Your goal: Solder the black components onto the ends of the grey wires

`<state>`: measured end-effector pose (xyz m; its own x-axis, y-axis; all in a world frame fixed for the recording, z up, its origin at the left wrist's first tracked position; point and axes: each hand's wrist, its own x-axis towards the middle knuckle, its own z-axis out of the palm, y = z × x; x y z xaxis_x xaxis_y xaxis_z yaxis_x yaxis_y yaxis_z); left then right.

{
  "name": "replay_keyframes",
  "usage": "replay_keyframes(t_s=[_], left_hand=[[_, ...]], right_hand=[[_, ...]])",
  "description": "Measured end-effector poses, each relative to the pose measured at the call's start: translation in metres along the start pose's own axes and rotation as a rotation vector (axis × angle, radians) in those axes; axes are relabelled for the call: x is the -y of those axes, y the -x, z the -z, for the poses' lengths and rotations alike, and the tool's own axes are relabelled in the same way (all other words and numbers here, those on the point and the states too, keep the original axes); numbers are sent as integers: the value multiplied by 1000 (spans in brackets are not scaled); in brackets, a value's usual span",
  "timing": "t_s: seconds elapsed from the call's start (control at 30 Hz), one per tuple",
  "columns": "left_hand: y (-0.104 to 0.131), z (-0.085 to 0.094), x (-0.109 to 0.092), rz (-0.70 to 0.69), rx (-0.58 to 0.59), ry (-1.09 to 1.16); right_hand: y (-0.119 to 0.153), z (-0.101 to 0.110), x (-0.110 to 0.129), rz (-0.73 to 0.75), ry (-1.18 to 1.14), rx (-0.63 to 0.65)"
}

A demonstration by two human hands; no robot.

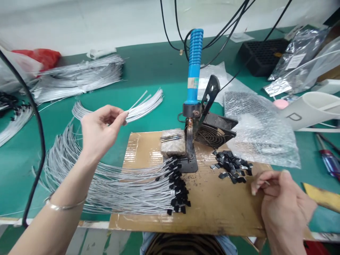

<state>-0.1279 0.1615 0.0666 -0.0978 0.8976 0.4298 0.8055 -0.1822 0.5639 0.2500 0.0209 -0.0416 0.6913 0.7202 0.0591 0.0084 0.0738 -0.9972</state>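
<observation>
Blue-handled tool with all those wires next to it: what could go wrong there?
The blue-handled tool might burn a finger if its metal end is hot; I can't tell if it is. The bracelet on the arm of the left hand might snag the long wires beneath it. The small black pieces lie loose near the right hand, so a bump could scatter them.

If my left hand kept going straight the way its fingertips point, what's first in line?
Probably the loose white wires just past the fingertips of your left hand. Height is unclear from this one view, so it may pass over them.
</observation>
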Motion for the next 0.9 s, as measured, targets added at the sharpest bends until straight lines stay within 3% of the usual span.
replay_keyframes(t_s=[0.07, 0.1, 0.17, 0.23, 0.27, 0.3, 0.43, 0.5, 0.73, 0.9], left_hand=[[14, 25, -8, -13, 122, -50], [21, 36, -10, -16, 243, -58], [34, 51, -13, 3, 602, 33], [46, 54, -14, 38, 856, 146], [52, 51, -14, 60, 936, 195], [57, 47, -13, 80, 991, 240], [75, 25, -14, 157, 1063, 378], [81, 18, -15, 190, 1061, 419], [96, 8, -16, 292, 1076, 458], [104, 8, -15, 224, 1081, 371]], right_hand=[[2, 0, 0, 13, -40, 8], [4, 0, 0, 14, -47, 22], [13, -2, 2, -7, -27, 85], [26, -6, 8, -58, 26, 206], [33, -10, 13, -72, 39, 262], [41, -15, 18, -130, 53, 400], [63, -37, 38, -236, 58, 900], [67, -46, 43, -226, 50, 990], [67, -58, 42, -225, 101, 987], [67, -55, 39, -175, 95, 1010]])
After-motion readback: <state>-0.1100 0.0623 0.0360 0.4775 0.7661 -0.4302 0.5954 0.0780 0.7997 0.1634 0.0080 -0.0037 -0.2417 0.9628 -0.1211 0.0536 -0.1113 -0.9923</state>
